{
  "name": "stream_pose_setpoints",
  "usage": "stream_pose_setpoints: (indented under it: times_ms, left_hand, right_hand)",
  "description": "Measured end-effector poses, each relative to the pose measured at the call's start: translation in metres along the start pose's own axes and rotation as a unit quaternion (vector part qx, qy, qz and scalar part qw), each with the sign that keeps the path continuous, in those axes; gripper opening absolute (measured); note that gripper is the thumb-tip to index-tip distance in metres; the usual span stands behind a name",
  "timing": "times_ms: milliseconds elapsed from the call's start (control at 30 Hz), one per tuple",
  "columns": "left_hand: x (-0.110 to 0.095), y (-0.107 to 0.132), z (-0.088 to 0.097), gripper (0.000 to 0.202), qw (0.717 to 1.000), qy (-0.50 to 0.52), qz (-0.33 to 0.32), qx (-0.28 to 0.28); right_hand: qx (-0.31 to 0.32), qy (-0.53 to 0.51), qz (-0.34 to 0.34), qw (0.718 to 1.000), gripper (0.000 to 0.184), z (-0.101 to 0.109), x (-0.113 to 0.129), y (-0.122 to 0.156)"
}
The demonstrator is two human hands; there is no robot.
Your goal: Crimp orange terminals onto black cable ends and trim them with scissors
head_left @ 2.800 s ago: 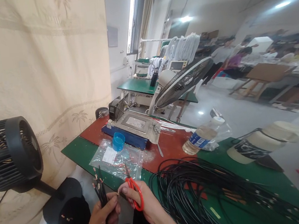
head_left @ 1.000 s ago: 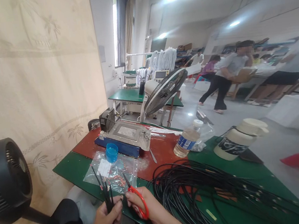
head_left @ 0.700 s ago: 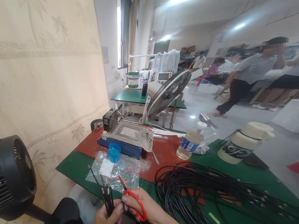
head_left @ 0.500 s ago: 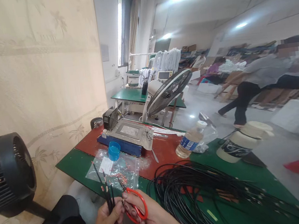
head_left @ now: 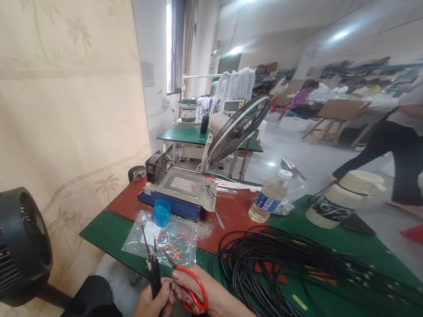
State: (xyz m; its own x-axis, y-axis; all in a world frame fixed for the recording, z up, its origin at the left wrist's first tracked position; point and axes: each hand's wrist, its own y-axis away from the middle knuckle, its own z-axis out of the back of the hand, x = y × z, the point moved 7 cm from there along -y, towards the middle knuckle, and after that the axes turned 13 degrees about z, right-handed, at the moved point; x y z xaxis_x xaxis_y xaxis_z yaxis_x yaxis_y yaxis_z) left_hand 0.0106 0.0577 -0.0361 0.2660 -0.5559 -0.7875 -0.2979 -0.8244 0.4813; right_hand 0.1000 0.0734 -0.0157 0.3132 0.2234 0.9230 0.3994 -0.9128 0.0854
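My left hand (head_left: 156, 307) is closed round a small bunch of black cables (head_left: 155, 272), whose stripped ends point upward. Beside it, my right hand (head_left: 197, 290) grips a pair of scissors with red handles (head_left: 201, 284), its blades angled up and left. The fingertips of both hands meet near the cables; what lies between them is too small to make out. Just beyond the hands, a clear plastic bag (head_left: 133, 244) lies on the bench with small orange bits (head_left: 172, 251) on it and a blue round cup (head_left: 161, 213) at its far edge.
A large coil of black cable (head_left: 244, 263) covers the bench at right. Behind are a blue-sided metal device (head_left: 178, 204), a bottle of pale liquid (head_left: 266, 204) and a cream tub (head_left: 333, 210). A black fan (head_left: 12, 242) stands at left, and a person (head_left: 404, 138) walks at right.
The cable bunch in my left hand has turned more upright, its ends closer together. The scissors have barely moved. At the right, the walking person has come nearer and further right.
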Motion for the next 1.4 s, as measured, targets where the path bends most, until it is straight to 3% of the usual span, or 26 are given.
stream_pose_setpoints:
  times_ms: [300,400,500,600,700,767,833,900,967,1067,1133,1267,1333,1400]
  left_hand:
    - [-0.005,0.005,0.001,0.036,1.0,-0.02,-0.02,0.009]
    - [-0.005,0.006,0.002,0.035,0.999,-0.026,-0.029,0.016]
    - [-0.003,0.006,0.004,0.034,0.999,-0.028,-0.03,0.006]
    - [-0.002,0.003,0.006,0.034,0.999,-0.025,-0.031,-0.005]
    - [-0.001,0.001,0.007,0.035,0.999,-0.014,-0.031,-0.02]
    - [0.0,0.0,0.008,0.035,0.999,-0.006,-0.027,-0.036]
    - [0.0,0.001,0.008,0.036,0.998,0.003,-0.023,-0.051]
    - [0.0,0.003,0.008,0.037,0.998,0.017,-0.018,-0.059]
    - [0.0,0.004,0.008,0.037,0.997,0.036,-0.016,-0.063]
    - [-0.002,0.004,0.008,0.037,0.997,0.039,-0.017,-0.064]
    - [-0.003,0.004,0.005,0.037,0.998,0.026,-0.021,-0.055]
    - [-0.003,0.004,0.002,0.039,0.998,0.022,-0.025,-0.056]
    - [-0.002,0.005,0.003,0.042,0.996,0.039,-0.019,-0.075]
    - [-0.002,0.005,0.004,0.046,0.995,0.057,-0.015,-0.085]
  right_hand:
    - [-0.043,-0.061,-0.114,0.991,0.039,-0.004,-0.006,0.006]
    - [-0.05,-0.062,-0.115,0.99,0.039,-0.005,-0.007,0.007]
    - [-0.05,-0.041,-0.074,0.995,0.042,-0.005,-0.004,0.006]
    - [-0.013,0.005,-0.027,1.0,0.046,-0.008,0.0,0.005]
    - [0.011,0.114,0.035,0.993,0.046,-0.007,0.005,0.006]
    - [-0.006,0.237,0.108,0.966,0.045,-0.004,0.015,0.007]
    - [-0.031,0.346,0.181,0.92,0.047,-0.003,0.026,0.009]
    - [-0.044,0.397,0.216,0.891,0.049,-0.004,0.031,0.011]
    - [-0.041,0.378,0.206,0.902,0.049,-0.004,0.027,0.011]
    - [-0.036,0.233,0.12,0.964,0.05,-0.003,0.009,0.009]
    - [-0.044,0.131,0.07,0.988,0.052,-0.004,0.0,0.01]
    - [-0.069,0.086,0.061,0.992,0.053,-0.003,-0.004,0.009]
    - [-0.073,0.145,0.088,0.983,0.051,0.0,-0.002,0.009]
    - [-0.086,0.24,0.142,0.956,0.049,0.004,0.004,0.009]
